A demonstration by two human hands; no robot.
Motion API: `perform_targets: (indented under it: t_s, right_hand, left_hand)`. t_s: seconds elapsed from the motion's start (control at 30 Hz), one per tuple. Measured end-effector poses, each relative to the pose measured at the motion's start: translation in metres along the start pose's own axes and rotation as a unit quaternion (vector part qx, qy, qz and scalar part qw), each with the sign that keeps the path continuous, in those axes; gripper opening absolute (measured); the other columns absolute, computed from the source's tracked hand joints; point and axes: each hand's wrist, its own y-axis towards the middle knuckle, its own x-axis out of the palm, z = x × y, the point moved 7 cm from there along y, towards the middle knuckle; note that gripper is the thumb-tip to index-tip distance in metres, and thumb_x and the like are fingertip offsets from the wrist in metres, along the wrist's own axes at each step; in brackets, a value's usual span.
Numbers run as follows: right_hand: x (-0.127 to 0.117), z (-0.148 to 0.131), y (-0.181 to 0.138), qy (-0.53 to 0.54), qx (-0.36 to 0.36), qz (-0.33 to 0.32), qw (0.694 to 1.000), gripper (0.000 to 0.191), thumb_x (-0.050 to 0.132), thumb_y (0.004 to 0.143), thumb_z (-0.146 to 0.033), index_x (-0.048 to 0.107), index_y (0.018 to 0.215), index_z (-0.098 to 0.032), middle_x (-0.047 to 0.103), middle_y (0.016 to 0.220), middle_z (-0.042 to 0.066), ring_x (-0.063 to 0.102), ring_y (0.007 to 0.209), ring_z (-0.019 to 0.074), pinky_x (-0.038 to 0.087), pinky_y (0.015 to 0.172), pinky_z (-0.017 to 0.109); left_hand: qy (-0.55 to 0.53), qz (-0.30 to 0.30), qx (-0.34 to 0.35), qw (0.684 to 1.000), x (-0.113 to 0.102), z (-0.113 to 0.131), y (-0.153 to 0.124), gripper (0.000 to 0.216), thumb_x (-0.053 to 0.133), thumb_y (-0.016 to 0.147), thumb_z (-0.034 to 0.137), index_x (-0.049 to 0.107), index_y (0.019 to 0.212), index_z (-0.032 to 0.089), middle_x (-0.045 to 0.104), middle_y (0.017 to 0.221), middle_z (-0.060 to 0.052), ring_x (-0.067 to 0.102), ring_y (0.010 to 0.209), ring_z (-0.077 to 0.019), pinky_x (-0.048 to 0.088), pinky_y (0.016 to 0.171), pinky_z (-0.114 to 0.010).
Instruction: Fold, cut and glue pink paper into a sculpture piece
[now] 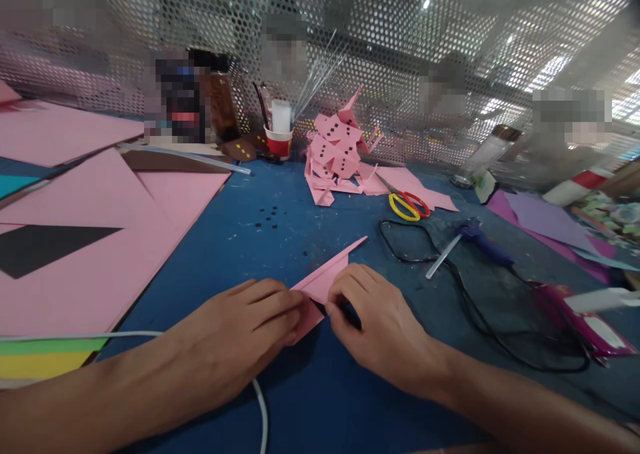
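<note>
Folded pink paper: I have the folded pink paper [324, 282] between both hands just above the surface [215, 254], its narrow tip aimed between 1 and 2 o'clock.
Left hand: my left hand [263, 314], at 8 o'clock of the paper, has its fingers closed on the lower end.
Right hand: my right hand [373, 314], at 4 o'clock, is curled with fingertips at the near edge; whether they pinch it, I can't make out.
Crease: I judge this folding work; I'd anchor with the left, line up the edges, then press evenly toward the tip.
Black squares: small black squares [270, 217] lie at 11 o'clock; I'd keep my fingers off them.
Glue gun: the glue gun [483, 244] rests between 2 and 3 o'clock; I'd keep the right elbow clear of its black cable [465, 301].
</note>
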Motion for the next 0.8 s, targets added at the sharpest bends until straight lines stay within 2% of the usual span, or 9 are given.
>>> perform_targets:
  t_s: [0.5, 0.8]
  right_hand:
    - [-0.0009, 0.0029, 0.0007, 0.001, 0.021, 0.001, 1.0, 0.011, 0.057, 0.093, -0.013, 0.058, 0.085, -0.019, 0.064, 0.09, 0.004, 0.059, 0.085, 0.0191, 0.045, 0.077, 0.033]
    - [-0.0006, -0.0003, -0.0006, -0.016, 0.002, 0.005, 1.0, 0.007, 0.062, 0.093, -0.017, 0.059, 0.087, -0.021, 0.066, 0.091, 0.003, 0.06, 0.086, 0.0194, 0.046, 0.078, 0.034]
  left_hand:
    - [0.016, -0.001, -0.009, 1.0, 0.0037, -0.0014, -0.0021, 0.028, 0.042, 0.107, 0.019, 0.066, 0.121, 0.016, 0.073, 0.125, -0.006, 0.063, 0.108, -0.0243, 0.049, 0.09, -0.041]
    - [0.015, 0.005, -0.009, 1.0, 0.0019, -0.0015, -0.002, 0.031, 0.039, 0.108, 0.021, 0.067, 0.12, 0.016, 0.075, 0.124, -0.006, 0.065, 0.107, -0.0236, 0.049, 0.092, -0.04]
